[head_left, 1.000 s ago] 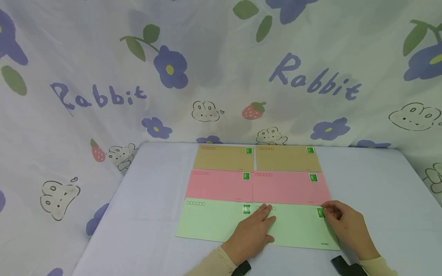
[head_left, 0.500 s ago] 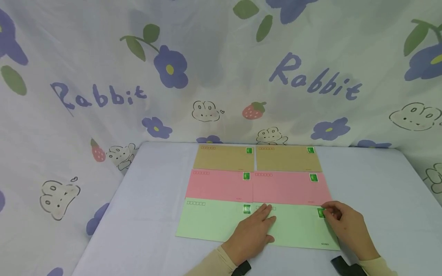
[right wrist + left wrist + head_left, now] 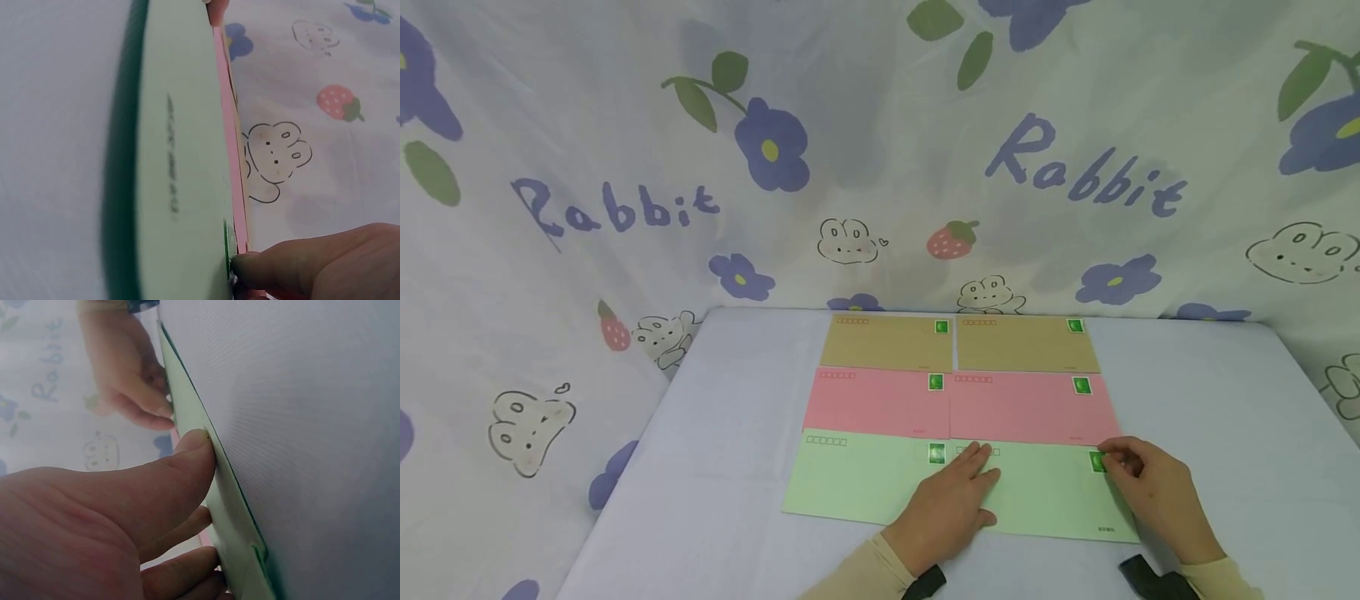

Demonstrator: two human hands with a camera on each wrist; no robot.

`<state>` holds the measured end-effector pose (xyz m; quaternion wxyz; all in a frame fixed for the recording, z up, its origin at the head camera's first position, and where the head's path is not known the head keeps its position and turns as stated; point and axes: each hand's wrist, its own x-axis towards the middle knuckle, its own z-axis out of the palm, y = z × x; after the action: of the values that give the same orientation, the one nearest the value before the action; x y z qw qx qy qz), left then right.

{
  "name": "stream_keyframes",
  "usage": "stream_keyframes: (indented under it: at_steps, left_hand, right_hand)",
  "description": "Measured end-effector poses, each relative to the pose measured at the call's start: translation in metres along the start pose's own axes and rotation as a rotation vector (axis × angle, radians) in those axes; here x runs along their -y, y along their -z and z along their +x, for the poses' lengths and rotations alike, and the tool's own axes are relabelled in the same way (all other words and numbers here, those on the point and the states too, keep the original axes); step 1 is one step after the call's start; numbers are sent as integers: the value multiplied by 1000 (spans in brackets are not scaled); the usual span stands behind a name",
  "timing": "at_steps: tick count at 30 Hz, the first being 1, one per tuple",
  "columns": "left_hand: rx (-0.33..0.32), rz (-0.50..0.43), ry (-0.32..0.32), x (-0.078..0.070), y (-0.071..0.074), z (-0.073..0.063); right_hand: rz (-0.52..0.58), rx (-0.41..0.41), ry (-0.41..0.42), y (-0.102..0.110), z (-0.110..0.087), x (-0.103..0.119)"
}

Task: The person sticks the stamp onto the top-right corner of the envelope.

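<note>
My left hand (image 3: pixel 943 508) lies with fingers spread on the right green envelope (image 3: pixel 1045 492), near its left end. In the left wrist view the thumb (image 3: pixel 197 459) presses by the envelope's near edge. At the upper right corner of that envelope, my right hand (image 3: pixel 1165 496) pinches a small green postage stamp (image 3: pixel 1097 462) between thumb and forefinger. The stamp's right edge is hidden by the fingertips. In the right wrist view the stamp (image 3: pixel 230 250) stands slightly tilted off the paper under the thumb. The left green envelope (image 3: pixel 850 479) bears its own stamp (image 3: pixel 937 453).
Behind lie two pink envelopes (image 3: pixel 880 404) and, at the table's back edge, two tan envelopes (image 3: pixel 887 346), each with a green stamp at its upper right. A white cloth covers the table (image 3: pixel 700 467). A printed curtain (image 3: pixel 880 150) hangs behind it.
</note>
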<state>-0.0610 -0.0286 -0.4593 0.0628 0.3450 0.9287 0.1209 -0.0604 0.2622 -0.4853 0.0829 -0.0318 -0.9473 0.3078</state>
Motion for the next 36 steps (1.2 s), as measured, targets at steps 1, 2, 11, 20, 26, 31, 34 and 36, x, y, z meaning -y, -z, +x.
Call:
stream_keyframes:
  at_steps: [1,2,11,20,26,31,34,36]
  left_hand:
    - [3,-4,2,0,0,0]
    - [6,-6,3,0,0,0]
    - [16,22,-9,0,0,2]
    - [18,20,2,-1,1,2]
    - [23,18,6,-1,2,2]
    - [16,46,4,-2,1,2]
    - [-2,85,-8,-2,1,1]
    - [-10,104,-17,-2,0,0]
  right_hand:
    - [1,1,-5,0,0,0]
    - [3,2,-10,1,0,1]
    - [18,15,-31,3,0,2]
    - [29,29,-76,7,2,0]
    - [81,28,-81,8,2,0]
    - [85,42,-110,9,1,0]
    - [85,51,-128,9,1,0]
    - [86,53,-132,8,1,-1]
